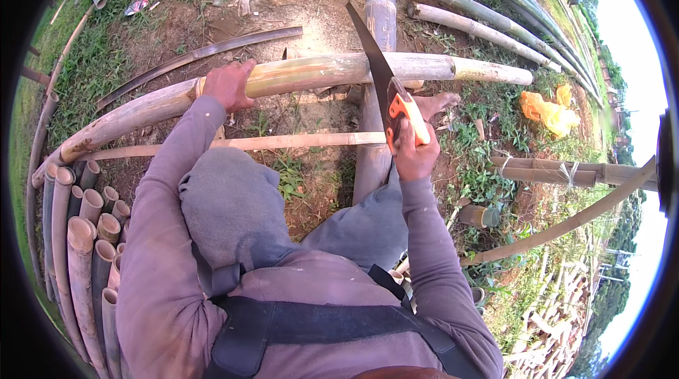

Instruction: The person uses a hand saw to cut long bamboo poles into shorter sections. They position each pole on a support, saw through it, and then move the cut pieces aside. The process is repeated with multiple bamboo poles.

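A thick, pale bamboo pole lies crosswise in front of me. My left hand is closed over it from above, left of the middle. In my right hand is a handsaw, gripped by its orange handle. The dark blade points up and away, crossing the pole near the spot where a thicker bamboo log passes beneath. Whether the teeth touch the pole, I cannot tell. A bare foot shows just right of the saw handle, close to the pole.
Cut bamboo lengths are stacked at the left. A split bamboo strip and long poles lie beyond. A thin bamboo slat runs nearer to me. At the right are a yellow plastic bag and tied poles.
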### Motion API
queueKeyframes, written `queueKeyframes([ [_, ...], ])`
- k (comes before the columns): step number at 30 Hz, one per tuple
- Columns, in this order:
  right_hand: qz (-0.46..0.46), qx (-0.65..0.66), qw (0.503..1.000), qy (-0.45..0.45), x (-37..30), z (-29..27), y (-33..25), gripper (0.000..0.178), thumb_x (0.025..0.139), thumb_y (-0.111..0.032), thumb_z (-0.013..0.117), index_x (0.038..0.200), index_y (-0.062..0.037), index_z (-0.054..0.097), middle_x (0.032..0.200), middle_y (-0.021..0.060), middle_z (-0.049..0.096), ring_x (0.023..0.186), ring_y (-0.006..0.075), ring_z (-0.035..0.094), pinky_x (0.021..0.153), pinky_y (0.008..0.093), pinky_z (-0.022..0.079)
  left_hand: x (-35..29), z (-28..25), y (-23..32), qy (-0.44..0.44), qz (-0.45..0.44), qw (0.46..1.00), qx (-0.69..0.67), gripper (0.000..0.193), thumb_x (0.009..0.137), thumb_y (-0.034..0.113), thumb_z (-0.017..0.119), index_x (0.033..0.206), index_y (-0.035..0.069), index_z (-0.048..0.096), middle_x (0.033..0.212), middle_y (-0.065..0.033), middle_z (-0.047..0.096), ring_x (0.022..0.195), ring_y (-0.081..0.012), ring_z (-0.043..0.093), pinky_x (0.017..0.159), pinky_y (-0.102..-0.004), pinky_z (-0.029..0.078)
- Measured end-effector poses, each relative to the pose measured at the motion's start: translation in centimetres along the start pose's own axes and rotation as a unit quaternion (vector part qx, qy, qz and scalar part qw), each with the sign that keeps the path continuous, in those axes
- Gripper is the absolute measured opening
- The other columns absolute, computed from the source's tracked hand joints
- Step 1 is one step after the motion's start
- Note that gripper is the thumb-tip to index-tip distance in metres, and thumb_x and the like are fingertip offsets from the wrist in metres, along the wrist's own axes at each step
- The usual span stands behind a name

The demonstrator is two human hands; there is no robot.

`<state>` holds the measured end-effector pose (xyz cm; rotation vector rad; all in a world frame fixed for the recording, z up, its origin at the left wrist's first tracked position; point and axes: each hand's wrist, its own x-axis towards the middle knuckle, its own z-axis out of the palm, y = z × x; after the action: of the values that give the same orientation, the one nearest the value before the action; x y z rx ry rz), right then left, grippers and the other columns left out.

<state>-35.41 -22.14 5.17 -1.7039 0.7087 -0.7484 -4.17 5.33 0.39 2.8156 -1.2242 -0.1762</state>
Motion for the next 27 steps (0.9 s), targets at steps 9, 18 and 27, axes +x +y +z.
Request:
queueKeyframes([
  [9, 0.017, 0.011, 1.0, 0.022, -7.1, -4.3, 1.5, 0.017, 0.104, -0.015, 0.067, 0.103, 0.0011, 0.06, 0.066, 0.0011, 0.061, 0.052, 0.006, 0.056, 0.047, 0.0225, 0.044, -0.6, 1.2, 0.1, -0.001, -0.006, 1.0, -0.006, 0.082, 0.07, 0.04, 0.091, 0.139, 0.016, 0.053, 0.114, -0.0152, 0.07, 0.106, -0.0354, 0.071, 0.091, -0.0484, 0.058],
  [18, 0.014, 0.014, 1.0, 0.003, -5.5, -2.9, 0.7, 0.016, 0.103, -0.013, 0.07, 0.102, 0.0001, 0.061, 0.069, 0.0006, 0.062, 0.054, 0.0046, 0.055, 0.05, 0.021, 0.045, -0.9, 1.1, -0.7, 0.017, -0.01, 1.0, 0.011, 0.079, 0.071, 0.041, 0.09, 0.136, 0.015, 0.054, 0.113, -0.0142, 0.071, 0.103, -0.035, 0.072, 0.088, -0.0483, 0.059],
  [27, -0.035, -0.016, 0.999, 0.018, -0.9, -0.4, 2.7, 0.016, 0.102, -0.013, 0.072, 0.101, 0.0, 0.063, 0.069, -0.0008, 0.062, 0.055, 0.004, 0.056, 0.049, 0.0226, 0.043, 0.1, 1.8, 0.0, 0.019, 0.017, 1.0, -0.006, 0.082, 0.07, 0.042, 0.09, 0.138, 0.015, 0.055, 0.114, -0.0151, 0.071, 0.102, -0.035, 0.072, 0.085, -0.0475, 0.06],
])
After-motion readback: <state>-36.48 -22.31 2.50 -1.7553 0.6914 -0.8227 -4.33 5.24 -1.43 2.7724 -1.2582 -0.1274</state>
